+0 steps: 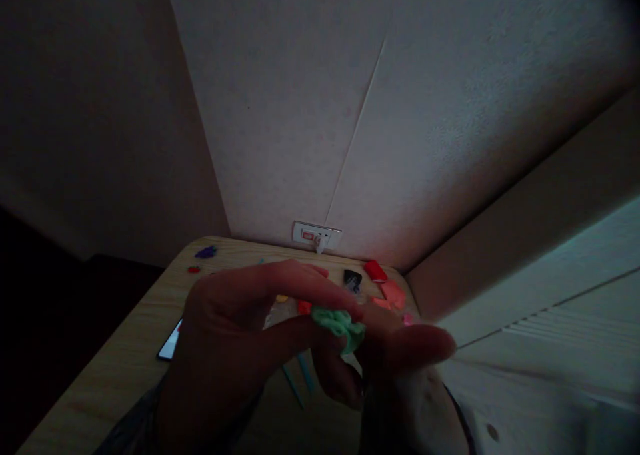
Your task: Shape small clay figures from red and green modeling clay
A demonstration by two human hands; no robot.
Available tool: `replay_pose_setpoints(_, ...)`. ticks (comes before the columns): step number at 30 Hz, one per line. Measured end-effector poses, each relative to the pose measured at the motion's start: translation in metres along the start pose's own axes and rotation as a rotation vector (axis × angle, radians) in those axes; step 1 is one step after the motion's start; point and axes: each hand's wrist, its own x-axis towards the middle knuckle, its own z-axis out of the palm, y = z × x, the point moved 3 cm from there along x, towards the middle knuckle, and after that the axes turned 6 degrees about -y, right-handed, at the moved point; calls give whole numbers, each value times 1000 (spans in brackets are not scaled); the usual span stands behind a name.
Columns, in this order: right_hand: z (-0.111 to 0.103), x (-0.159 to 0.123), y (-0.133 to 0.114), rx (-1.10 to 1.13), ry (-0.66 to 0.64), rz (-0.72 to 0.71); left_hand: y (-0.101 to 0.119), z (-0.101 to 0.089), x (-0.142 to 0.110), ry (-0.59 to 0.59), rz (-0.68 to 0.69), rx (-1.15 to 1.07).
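A crumpled, ruffled lump of light green modelling clay [339, 328] is up above the table, between my two hands. My left hand [235, 318] pinches its near-left side between thumb and fingertips. On the other side, my right hand [395, 342] is against the clay, with fingers curled below and behind it and the thumb pointing right. The right fingers' contact is partly hidden and the picture is dim. Below the hands lie two thin blue-green sticks [300, 378], partly covered.
The light wooden table [145, 315] holds a phone [170, 340], a purple piece [205, 252], a small red piece [194, 269], a black packet [353, 280], a red packet [375, 271] and salmon-pink pieces [394, 294]. A wall socket [317, 235] with a plug is behind.
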Motion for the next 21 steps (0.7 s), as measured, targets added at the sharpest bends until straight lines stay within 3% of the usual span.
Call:
replay_pose_setpoints(4, -4, -5, -5, 44, 75, -2, 11, -3, -3, 2, 118, 429)
replay_pose_setpoints(8, -7, -11, -2, 48, -34, 47, 11, -2, -10, -83, 245, 673)
replay_pose_setpoints(12, -15, -11, 2, 12, -13, -10, 6, 2, -13, -177, 349, 732)
replay_pose_setpoints(17, -16, -7, 4, -64, 126, -106, 5, 7, -7, -245, 348, 761)
replay_pose_setpoints(21, -12, -2, 6, -37, 102, -149, 9, 8, -1, -254, 331, 683)
